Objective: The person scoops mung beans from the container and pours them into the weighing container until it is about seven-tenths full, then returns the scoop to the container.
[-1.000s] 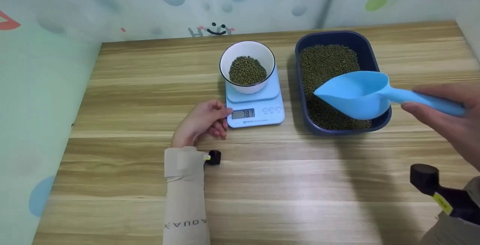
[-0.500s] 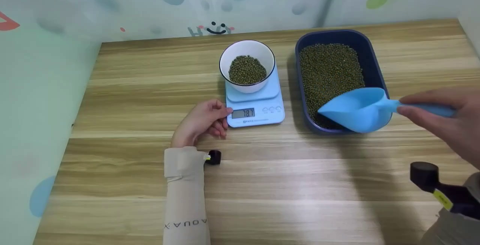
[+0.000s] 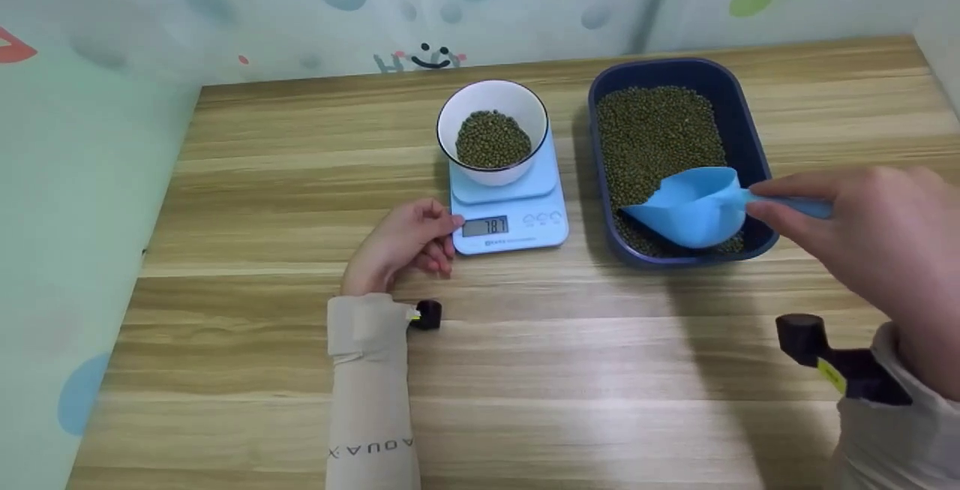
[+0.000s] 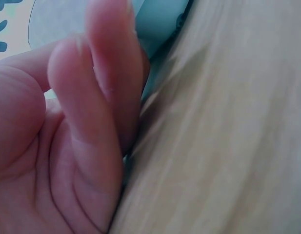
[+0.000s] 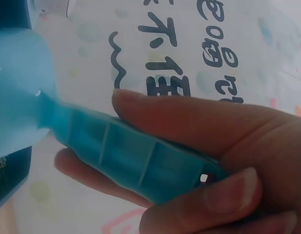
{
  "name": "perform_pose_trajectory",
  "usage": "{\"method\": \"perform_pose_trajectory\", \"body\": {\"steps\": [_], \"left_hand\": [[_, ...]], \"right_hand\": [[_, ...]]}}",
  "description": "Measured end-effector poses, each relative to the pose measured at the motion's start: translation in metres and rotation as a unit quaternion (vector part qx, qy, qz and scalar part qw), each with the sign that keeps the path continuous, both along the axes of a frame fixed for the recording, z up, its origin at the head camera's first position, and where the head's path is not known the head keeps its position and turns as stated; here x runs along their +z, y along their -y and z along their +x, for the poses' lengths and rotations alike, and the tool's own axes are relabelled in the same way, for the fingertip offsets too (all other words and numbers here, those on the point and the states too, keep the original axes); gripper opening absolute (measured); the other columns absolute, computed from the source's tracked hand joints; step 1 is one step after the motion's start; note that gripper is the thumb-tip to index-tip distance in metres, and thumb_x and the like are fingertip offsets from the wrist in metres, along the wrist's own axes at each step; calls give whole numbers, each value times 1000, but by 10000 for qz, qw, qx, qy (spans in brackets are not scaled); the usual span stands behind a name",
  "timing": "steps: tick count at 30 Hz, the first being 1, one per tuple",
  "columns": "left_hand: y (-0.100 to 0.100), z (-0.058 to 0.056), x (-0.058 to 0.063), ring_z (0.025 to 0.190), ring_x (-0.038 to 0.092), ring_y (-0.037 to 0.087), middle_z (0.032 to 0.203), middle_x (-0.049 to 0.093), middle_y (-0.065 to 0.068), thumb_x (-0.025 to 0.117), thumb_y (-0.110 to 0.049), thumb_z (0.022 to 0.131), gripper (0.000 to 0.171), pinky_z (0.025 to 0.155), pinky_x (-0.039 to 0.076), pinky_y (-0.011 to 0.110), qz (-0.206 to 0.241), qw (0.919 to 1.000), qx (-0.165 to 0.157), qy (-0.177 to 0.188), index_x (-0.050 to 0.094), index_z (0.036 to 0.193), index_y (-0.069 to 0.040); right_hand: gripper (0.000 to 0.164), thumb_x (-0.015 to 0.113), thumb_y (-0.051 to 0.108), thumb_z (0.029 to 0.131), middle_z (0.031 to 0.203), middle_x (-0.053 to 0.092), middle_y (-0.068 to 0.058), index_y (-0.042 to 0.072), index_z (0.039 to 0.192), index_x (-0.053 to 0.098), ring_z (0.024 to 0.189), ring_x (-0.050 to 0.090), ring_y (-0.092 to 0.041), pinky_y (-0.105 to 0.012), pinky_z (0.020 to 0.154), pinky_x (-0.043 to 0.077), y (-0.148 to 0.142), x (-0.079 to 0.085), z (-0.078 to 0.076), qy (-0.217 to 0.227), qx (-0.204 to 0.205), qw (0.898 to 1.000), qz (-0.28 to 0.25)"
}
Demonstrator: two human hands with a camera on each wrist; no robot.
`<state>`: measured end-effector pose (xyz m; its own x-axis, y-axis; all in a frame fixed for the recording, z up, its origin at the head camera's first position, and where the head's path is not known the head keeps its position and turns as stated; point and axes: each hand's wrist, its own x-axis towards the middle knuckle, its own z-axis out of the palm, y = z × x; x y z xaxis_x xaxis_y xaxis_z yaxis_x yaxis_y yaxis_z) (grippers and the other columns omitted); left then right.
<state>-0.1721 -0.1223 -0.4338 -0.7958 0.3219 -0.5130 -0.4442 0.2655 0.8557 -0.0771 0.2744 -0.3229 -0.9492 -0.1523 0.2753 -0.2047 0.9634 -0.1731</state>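
My right hand (image 3: 877, 227) grips the handle of a light blue scoop (image 3: 694, 212), thumb along one side of it in the right wrist view. The scoop's bowl is inside a dark blue tub (image 3: 759, 160) of small green beans (image 3: 660, 137), its tip down at the beans near the front. My left hand (image 3: 409, 238) holds the left front edge of a light blue kitchen scale (image 3: 525, 231), thumb beside the display and other fingers curled at its side. On the scale stands a white bowl (image 3: 448, 126) part filled with the same beans (image 3: 493, 141). The display shows the digits 787.
Scale and tub stand side by side on a wood-grain table (image 3: 525, 362), with a narrow gap between them. A patterned wall covering (image 3: 525, 10) rises behind the table and at its left. Each wrist carries a black camera mount (image 3: 844, 362).
The right hand has lowered the scoop into the tub and moved it left, with its tip now at the beans. The left hand, scale and bowl have stayed put; the display reads the same.
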Motion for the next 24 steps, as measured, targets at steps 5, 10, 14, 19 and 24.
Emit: {"method": "perform_pose_trajectory", "body": {"steps": [5,10,14,19,24], "left_hand": [[0,1,4,52,60,21,71,58,12,61,-28,85,30,49,52,30,25,10000,-10,56,51,94,-1],[-1,1,4,52,60,21,71,58,13,62,-29,85,30,48,52,30,19,10000,-5,-19,51,93,-2],[-1,0,2,51,60,21,70,58,13,62,-29,84,30,48,51,29,52,10000,-1,-77,51,92,-2],[0,0,1,50,60,20,69,59,13,62,-29,84,31,46,51,29,34,9999,-12,-125,51,92,-2],[1,1,0,51,59,20,71,59,13,62,-30,84,31,46,51,28,-20,10000,-10,-76,51,93,-3]], "right_hand": [[31,58,41,85,58,61,-4,15,96,71,36,26,-13,-28,34,21,9,1,0,50,55,9999,-83],[28,58,33,87,74,67,-9,12,101,69,38,33,-13,-28,38,27,16,0,-3,93,278,9995,-130],[27,57,31,88,72,67,-9,12,102,69,41,40,-16,-30,39,29,20,0,-3,53,308,9995,-91],[27,55,30,89,72,66,-8,11,103,68,39,37,-15,-29,37,26,26,0,-3,10,322,9995,-63],[27,53,29,90,52,53,-2,12,104,67,37,25,-14,-28,35,19,33,-1,-3,21,203,9998,-72]]}}
